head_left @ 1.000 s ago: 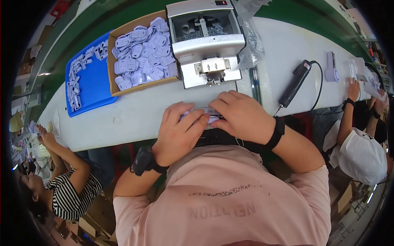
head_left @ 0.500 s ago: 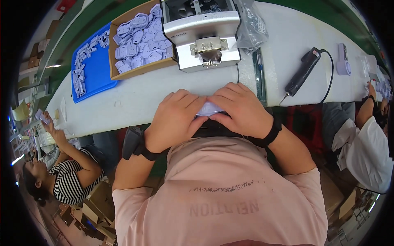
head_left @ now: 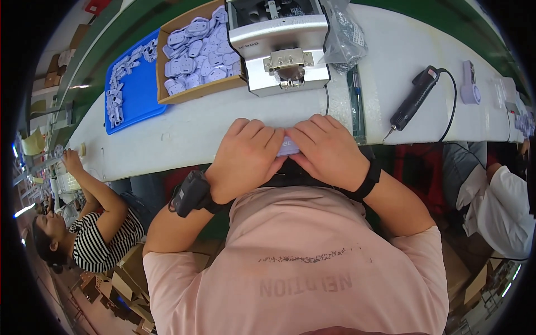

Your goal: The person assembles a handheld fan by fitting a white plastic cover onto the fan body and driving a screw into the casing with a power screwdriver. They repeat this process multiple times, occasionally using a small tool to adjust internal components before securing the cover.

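A small lavender plastic casing [head_left: 288,147] is held between both hands at the table's near edge, in front of my body. My left hand [head_left: 250,152] grips its left end with the fingers curled over the top and the thumb below. On the other end, my right hand [head_left: 329,149] closes the same way. Most of the casing is hidden by the fingers; only its middle shows. Beyond the hands, a cardboard box [head_left: 204,94] holds a heap of similar lavender parts. A blue tray [head_left: 135,95] to its left carries several small pale lavender pieces along its edges.
A silver machine [head_left: 287,42] stands at the back centre, a clear plastic bag [head_left: 345,39] beside it. On the right lie a black electric screwdriver [head_left: 414,97] with its cord and a lavender handled part [head_left: 470,84]. Co-workers sit at both sides.
Both hands still hold the casing, which has turned so that a flatter lavender face shows between the fingers. My left wrist has shifted slightly right. The left co-worker's raised hand has moved.
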`<state>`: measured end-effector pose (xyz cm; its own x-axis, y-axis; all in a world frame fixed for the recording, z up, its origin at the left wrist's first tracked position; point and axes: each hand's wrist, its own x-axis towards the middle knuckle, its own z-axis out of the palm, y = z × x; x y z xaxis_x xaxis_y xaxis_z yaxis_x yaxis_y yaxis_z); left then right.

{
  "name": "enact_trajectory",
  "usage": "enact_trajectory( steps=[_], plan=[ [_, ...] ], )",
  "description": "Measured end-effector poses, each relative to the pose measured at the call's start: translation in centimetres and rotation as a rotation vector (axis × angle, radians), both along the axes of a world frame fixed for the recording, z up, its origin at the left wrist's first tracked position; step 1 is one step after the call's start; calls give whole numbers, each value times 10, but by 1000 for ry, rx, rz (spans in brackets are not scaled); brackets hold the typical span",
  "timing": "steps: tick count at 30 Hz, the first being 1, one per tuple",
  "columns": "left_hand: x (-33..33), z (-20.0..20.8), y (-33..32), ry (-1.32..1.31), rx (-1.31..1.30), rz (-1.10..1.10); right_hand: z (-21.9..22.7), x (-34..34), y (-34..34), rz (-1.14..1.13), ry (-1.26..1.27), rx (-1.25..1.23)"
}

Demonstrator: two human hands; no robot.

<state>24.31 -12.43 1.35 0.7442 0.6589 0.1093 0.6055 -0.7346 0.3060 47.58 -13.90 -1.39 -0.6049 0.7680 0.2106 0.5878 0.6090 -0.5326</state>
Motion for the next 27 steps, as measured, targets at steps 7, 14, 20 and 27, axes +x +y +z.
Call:
enact_trajectory(
  steps=[7, 14, 20, 27],
  plan=[
    [4, 28, 3, 8, 68, 165, -3, 7, 8, -147, 296, -176],
    [-27, 2, -14, -64, 189, 120, -22, 11, -7, -176, 283, -227],
    [-132, 4, -21, -234, 115, 431, -10, 37, -24, -333, 474, -111],
    [-382, -38, -82, -104, 349, 1325, 14, 124, 13, -737, 407, 162]
  ],
)
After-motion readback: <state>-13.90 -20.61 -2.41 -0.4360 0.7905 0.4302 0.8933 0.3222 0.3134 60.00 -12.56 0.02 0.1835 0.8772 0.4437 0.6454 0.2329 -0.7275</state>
